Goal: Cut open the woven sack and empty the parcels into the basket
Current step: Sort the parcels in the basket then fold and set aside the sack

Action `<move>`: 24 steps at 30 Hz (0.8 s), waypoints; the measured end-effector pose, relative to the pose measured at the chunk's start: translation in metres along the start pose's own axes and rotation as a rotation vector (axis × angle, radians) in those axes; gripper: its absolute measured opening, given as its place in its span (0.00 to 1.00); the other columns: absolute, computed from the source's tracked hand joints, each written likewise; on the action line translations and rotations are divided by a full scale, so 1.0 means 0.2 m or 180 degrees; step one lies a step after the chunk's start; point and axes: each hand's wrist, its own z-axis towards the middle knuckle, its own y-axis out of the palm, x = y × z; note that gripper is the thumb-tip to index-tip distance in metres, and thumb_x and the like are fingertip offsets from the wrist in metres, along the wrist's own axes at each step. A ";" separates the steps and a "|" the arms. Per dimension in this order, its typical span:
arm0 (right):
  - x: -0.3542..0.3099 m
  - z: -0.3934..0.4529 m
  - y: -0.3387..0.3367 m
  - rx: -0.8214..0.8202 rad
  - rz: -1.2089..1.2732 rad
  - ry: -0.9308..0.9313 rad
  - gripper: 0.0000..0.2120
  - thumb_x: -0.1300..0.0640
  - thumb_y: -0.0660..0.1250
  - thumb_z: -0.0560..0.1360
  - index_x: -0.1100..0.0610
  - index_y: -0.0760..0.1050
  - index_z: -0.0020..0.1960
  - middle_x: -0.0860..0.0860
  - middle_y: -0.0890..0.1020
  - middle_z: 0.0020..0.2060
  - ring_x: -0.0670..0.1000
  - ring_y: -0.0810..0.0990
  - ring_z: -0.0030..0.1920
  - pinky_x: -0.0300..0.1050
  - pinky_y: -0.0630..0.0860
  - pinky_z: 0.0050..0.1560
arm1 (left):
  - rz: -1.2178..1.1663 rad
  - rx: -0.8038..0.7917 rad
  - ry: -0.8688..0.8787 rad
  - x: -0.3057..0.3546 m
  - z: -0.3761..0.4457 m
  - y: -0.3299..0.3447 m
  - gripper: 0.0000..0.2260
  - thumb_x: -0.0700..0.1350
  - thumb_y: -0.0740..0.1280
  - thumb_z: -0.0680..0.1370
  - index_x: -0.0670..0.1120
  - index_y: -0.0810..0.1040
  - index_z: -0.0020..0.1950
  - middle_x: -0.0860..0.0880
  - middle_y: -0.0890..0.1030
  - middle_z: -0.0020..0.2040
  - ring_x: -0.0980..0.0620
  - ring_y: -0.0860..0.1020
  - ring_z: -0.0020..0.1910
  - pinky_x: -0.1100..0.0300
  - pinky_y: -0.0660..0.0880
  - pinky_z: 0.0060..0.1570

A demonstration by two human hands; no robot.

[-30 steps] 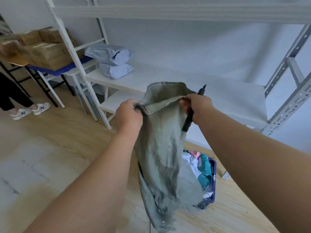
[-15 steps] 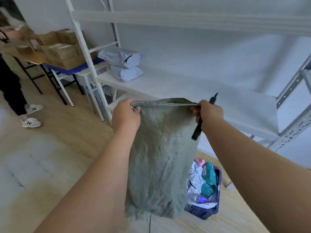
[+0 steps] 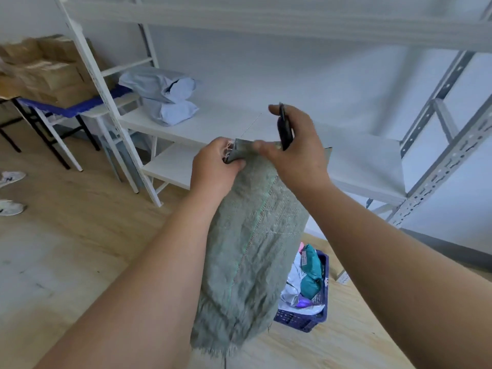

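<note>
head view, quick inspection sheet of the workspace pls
surface: wooden floor.
job's things: woven sack hangs limp, frayed end down; parcels lie in blue basket.
clutter: two grey mailer bags on white shelf.
grippers: left hand grips sack's top corner; right hand holds dark cutter, fingers at the sack's top edge.
cables: nothing seen.
surroundings: cardboard boxes left; another person's shoes.

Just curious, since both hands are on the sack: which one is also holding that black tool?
The right hand. It holds the black tool while touching the sack; the left hand grips only the sack's corner.
</note>
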 end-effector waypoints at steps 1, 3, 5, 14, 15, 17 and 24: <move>0.01 0.00 -0.02 -0.0397 0.0069 0.0118 0.30 0.53 0.76 0.69 0.49 0.70 0.68 0.44 0.75 0.60 0.45 0.80 0.49 0.40 0.78 0.49 | -0.0173 -0.0119 0.0019 0.01 -0.01 0.02 0.12 0.45 0.74 0.68 0.51 0.77 0.49 0.49 0.84 0.46 0.48 0.81 0.47 0.48 0.78 0.50; 0.04 -0.02 -0.06 -0.1077 0.0239 0.0596 0.28 0.55 0.76 0.70 0.50 0.71 0.68 0.47 0.79 0.53 0.44 0.79 0.34 0.40 0.78 0.34 | -0.0451 -0.0395 0.0116 0.02 -0.02 0.07 0.14 0.40 0.74 0.69 0.52 0.77 0.50 0.50 0.84 0.46 0.50 0.82 0.47 0.49 0.79 0.51; 0.10 -0.05 -0.09 -0.1161 -0.0022 0.0828 0.17 0.56 0.74 0.72 0.54 0.76 0.60 0.50 0.79 0.39 0.47 0.76 0.28 0.43 0.76 0.32 | -0.0764 -0.0648 0.0227 0.04 -0.04 0.11 0.17 0.34 0.72 0.70 0.51 0.77 0.53 0.52 0.84 0.45 0.55 0.83 0.45 0.56 0.79 0.51; 0.11 -0.10 -0.44 -0.0026 0.0829 0.1034 0.04 0.61 0.68 0.77 0.57 0.73 0.49 0.51 0.72 0.29 0.46 0.71 0.25 0.39 0.72 0.29 | -0.0030 -0.1885 -0.0843 -0.32 -0.31 0.33 0.34 0.53 0.79 0.64 0.54 0.70 0.67 0.56 0.78 0.59 0.54 0.77 0.57 0.51 0.75 0.59; 0.10 -0.09 -0.49 0.0029 0.0966 0.1018 0.03 0.62 0.67 0.77 0.56 0.73 0.48 0.51 0.71 0.29 0.45 0.70 0.25 0.38 0.71 0.29 | 0.0067 -0.1984 -0.0956 -0.36 -0.34 0.36 0.33 0.53 0.79 0.64 0.54 0.71 0.66 0.55 0.78 0.58 0.53 0.78 0.56 0.52 0.75 0.57; 0.11 -0.09 -0.59 0.0211 0.1093 0.0980 0.04 0.63 0.66 0.77 0.55 0.73 0.47 0.51 0.71 0.29 0.46 0.71 0.26 0.38 0.71 0.30 | 0.0168 -0.2135 -0.1057 -0.40 -0.40 0.43 0.27 0.49 0.77 0.68 0.51 0.73 0.65 0.53 0.79 0.56 0.53 0.77 0.54 0.60 0.73 0.49; 0.37 -0.17 -0.77 0.0768 0.0372 0.1033 0.24 0.61 0.66 0.76 0.44 0.68 0.68 0.53 0.74 0.63 0.51 0.80 0.56 0.47 0.82 0.49 | 0.0293 -0.2500 -0.1140 -0.33 -0.58 0.73 0.16 0.47 0.71 0.75 0.47 0.76 0.62 0.48 0.80 0.56 0.48 0.78 0.56 0.52 0.73 0.59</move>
